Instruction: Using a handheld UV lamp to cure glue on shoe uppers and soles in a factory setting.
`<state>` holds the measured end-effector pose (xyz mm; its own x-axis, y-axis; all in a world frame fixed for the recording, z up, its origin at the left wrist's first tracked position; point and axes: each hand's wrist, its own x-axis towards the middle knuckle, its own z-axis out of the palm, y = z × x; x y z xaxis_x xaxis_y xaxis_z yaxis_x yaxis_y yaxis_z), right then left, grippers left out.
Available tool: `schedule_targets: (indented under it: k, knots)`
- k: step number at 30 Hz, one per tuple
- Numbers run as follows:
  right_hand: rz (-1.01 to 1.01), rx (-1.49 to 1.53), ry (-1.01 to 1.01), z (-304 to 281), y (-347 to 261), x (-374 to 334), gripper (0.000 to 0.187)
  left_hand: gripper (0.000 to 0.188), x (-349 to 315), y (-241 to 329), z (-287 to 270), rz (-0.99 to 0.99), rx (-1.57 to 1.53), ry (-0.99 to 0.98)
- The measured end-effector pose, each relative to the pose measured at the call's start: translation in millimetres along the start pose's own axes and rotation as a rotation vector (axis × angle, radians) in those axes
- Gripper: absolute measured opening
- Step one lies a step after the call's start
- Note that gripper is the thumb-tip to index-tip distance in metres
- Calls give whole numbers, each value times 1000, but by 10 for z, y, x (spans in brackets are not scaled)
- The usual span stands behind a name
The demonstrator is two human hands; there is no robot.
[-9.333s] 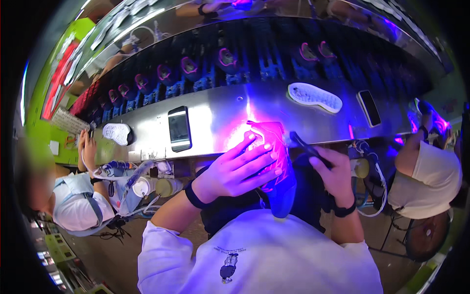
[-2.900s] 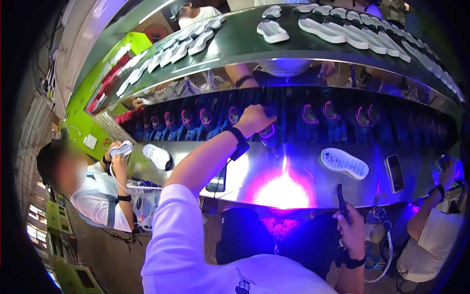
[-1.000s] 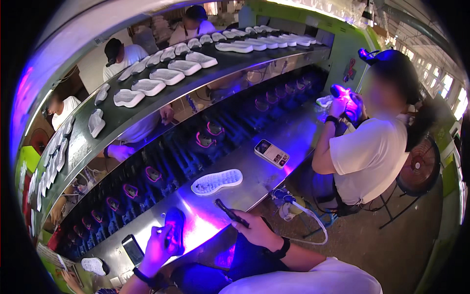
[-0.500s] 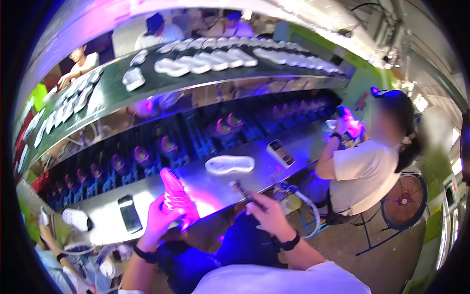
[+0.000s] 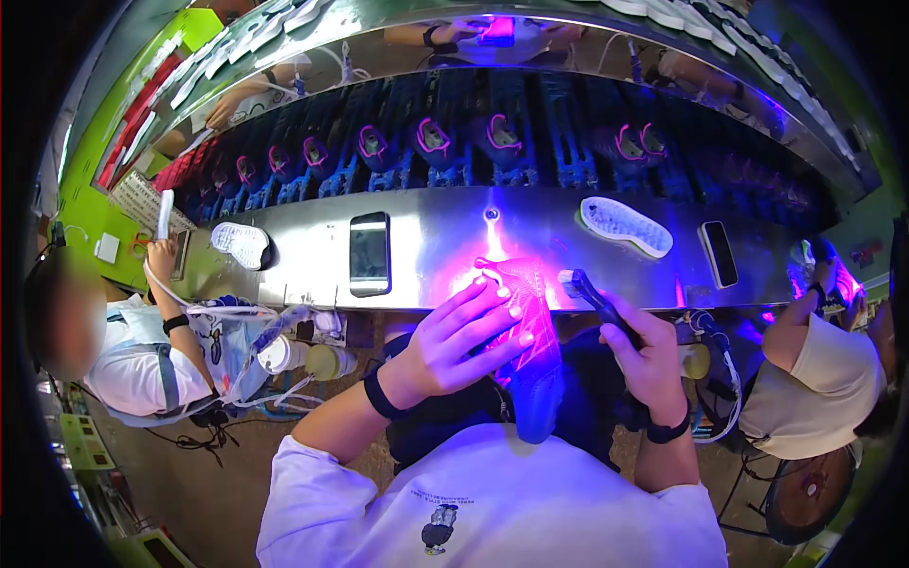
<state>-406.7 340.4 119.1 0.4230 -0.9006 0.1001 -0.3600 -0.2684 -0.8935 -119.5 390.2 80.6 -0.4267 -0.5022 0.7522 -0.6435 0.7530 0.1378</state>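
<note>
My left hand [image 5: 454, 336] grips a shoe [image 5: 526, 350] sole-up at the front edge of the steel bench [image 5: 303, 256]; its sole glows pink under violet light and its blue upper hangs toward my lap. My right hand [image 5: 642, 346] holds a dark brush [image 5: 592, 293] whose tip sits just right of the sole's toe. Both hands are close together, in front of my chest.
A black phone [image 5: 369, 253] lies on the bench left of my hands. A white sole [image 5: 625, 225] and a second phone [image 5: 720, 253] lie to the right, another white sole [image 5: 241, 243] far left. A conveyor with shoes [image 5: 431, 142] runs behind. Seated people work on both sides.
My view has swung back down to the bench. My left hand brought the shoe from the left to the lit spot in front of me, and the brush hand has come up beside it.
</note>
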Motion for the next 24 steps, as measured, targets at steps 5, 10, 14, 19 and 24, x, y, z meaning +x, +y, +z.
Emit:
schedule_targets:
  k: [5,10,14,19,24]
  knots:
    - [0,-50,-16,27,30,174,43,42,75,-11,16,20,38,-52]
    - [-148,-131,-12,18,225,180,41,43,102,-30,73,25,43,-121]
    - [-58,-20,-69,-11,318,18,42,44,118,-51,146,44,31,-129]
    - [222,182,-195,-67,327,-252,44,40,121,-22,153,33,68,-132]
    - [191,193,-258,-188,327,-622,42,38,84,35,132,35,122,-151]
